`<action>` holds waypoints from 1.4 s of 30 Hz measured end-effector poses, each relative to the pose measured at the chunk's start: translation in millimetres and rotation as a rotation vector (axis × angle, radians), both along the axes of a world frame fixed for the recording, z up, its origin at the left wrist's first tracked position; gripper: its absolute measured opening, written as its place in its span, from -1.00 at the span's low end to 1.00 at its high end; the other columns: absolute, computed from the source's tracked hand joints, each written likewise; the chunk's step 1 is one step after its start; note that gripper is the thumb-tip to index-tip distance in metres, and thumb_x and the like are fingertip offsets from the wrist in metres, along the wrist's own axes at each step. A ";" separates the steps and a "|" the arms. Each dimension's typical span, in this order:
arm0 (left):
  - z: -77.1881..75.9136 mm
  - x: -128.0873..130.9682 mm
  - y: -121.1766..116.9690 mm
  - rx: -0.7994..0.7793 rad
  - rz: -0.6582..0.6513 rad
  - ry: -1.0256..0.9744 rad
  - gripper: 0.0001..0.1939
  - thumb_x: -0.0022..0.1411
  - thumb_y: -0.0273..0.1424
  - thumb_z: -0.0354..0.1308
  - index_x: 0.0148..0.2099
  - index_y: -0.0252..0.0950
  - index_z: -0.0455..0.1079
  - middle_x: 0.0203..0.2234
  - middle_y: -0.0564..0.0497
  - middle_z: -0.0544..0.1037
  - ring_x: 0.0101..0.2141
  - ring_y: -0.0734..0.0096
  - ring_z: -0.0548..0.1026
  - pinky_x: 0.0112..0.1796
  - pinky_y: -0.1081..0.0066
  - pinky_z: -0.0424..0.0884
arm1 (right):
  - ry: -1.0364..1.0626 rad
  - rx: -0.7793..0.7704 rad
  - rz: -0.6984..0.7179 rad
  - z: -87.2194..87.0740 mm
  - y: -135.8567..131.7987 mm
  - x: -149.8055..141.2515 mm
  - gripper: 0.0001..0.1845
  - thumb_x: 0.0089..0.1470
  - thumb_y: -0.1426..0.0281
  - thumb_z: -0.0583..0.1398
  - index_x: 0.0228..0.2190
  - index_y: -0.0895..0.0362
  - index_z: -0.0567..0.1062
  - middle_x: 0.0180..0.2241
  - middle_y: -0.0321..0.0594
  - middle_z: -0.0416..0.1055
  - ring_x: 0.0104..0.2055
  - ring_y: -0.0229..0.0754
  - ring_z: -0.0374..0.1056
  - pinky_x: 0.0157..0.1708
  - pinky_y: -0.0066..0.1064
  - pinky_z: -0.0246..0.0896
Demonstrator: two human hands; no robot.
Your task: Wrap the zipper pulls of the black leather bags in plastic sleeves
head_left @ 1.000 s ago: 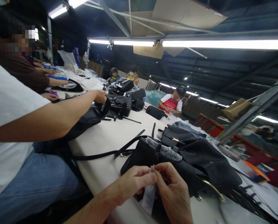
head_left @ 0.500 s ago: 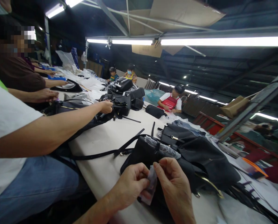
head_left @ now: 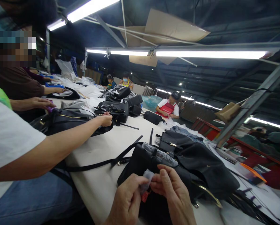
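In front of me, a small translucent plastic wrapper (head_left: 148,175) is crumpled between my hands. My left hand (head_left: 128,197) pinches its left side with thumb and index finger. The fingers of my right hand (head_left: 176,195) close on its right edge. Just under the wrapper shows a small orange-red piece (head_left: 145,196), partly hidden by my fingers; I cannot make out what it is. Behind and beneath my hands lies a black bag (head_left: 136,159), with a clear-wrapped part (head_left: 160,155) along its top and a black strap (head_left: 90,166) trailing left.
A second black bag (head_left: 201,156) with gold hardware lies to the right on the pale table (head_left: 96,153). At left, a co-worker's arm (head_left: 76,134) reaches over another black bag (head_left: 69,120). Several black bags (head_left: 121,109) are piled farther back. Another person in a red apron (head_left: 167,110) stands across.
The wrapper went from hanging flat to being bunched up, and the orange-red piece came into view beneath it. My left hand turned more upright. The co-worker's bag was laid down flatter.
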State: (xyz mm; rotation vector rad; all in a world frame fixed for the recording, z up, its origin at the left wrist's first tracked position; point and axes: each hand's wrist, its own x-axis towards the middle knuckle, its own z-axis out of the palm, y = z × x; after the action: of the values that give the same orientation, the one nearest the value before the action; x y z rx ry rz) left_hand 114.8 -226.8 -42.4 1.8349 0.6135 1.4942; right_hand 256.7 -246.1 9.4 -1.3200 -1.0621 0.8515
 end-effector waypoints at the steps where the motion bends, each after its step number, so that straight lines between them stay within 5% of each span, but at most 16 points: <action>1: -0.4 0.1 0.2 -0.023 0.013 -0.010 -0.73 0.34 -0.49 -0.12 -0.08 -0.22 0.39 -0.36 -0.02 0.51 -0.37 0.42 0.48 -0.31 0.48 0.38 | 0.006 -0.003 0.026 0.3 -0.8 -0.2 -0.38 -0.08 -0.03 0.31 -0.13 0.13 0.37 -0.44 -0.23 0.56 -0.40 -0.13 0.48 -0.34 -0.35 0.43; 5: -1.2 2.2 -1.5 -0.149 -0.016 -0.043 -0.76 0.34 -0.44 -0.07 -0.06 -0.22 0.40 -0.32 -0.03 0.56 -0.34 0.38 0.52 -0.27 0.48 0.41 | 0.053 0.011 0.026 1.4 1.3 -6.1 -0.30 -0.26 0.03 0.42 -0.16 0.14 0.35 -0.53 -0.26 0.54 -0.48 -0.12 0.45 -0.47 -0.38 0.39; 17: 6.8 7.7 3.2 -0.488 -0.035 -0.167 -0.72 0.23 -0.18 0.15 -0.28 -0.30 0.50 -0.47 -0.04 0.53 -0.45 0.38 0.46 -0.42 0.48 0.37 | 0.130 0.015 0.053 -9.8 9.0 -4.6 -0.23 -0.18 0.11 0.42 0.00 0.18 0.34 -0.51 -0.24 0.57 -0.49 -0.14 0.43 -0.46 -0.36 0.35; 26: 12.3 15.6 10.8 -0.824 -0.291 -0.482 -0.68 -0.02 -0.18 0.35 -0.45 -0.34 0.40 -0.64 0.09 0.41 -0.60 0.55 0.30 -0.51 0.52 0.25 | 0.166 -0.022 0.115 -11.5 8.2 -5.8 -0.16 -0.23 0.08 0.43 0.01 0.20 0.33 -0.48 -0.22 0.57 -0.54 -0.17 0.40 -0.49 -0.35 0.33; 30: 9.0 19.4 12.9 -0.813 -0.329 -0.493 -0.63 -0.01 -0.13 0.34 -0.46 -0.33 0.36 -0.64 0.07 0.42 -0.60 0.53 0.33 -0.50 0.49 0.27 | 0.150 0.034 0.054 -13.8 6.1 -7.7 -0.24 -0.23 0.08 0.42 -0.04 0.18 0.37 -0.54 -0.27 0.54 -0.52 -0.17 0.40 -0.49 -0.38 0.33; 37: -1.2 29.9 9.9 -0.624 -0.102 -0.335 -0.62 0.12 -0.05 0.23 -0.38 -0.29 0.34 -0.64 0.12 0.37 -0.61 0.50 0.35 -0.56 0.49 0.27 | -0.164 0.119 -0.251 -23.1 -4.9 -20.2 -0.39 -0.08 0.07 0.32 -0.05 0.12 0.40 -0.41 -0.21 0.58 -0.48 -0.13 0.47 -0.56 -0.43 0.35; 42: 1.5 30.1 8.9 -0.594 -0.094 -0.316 -0.65 0.12 -0.10 0.25 -0.40 -0.30 0.36 -0.61 0.10 0.37 -0.59 0.51 0.34 -0.53 0.49 0.27 | -0.045 0.091 -0.176 -20.6 -6.6 -22.0 -0.25 -0.09 0.06 0.34 0.07 0.13 0.32 -0.34 -0.19 0.60 -0.52 -0.18 0.42 -0.49 -0.39 0.38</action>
State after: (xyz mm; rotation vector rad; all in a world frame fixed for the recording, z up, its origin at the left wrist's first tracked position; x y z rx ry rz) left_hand 145.0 -217.8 -40.9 1.1347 0.7078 1.3184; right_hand 234.7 -252.8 -11.2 -1.3390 -0.9921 0.6377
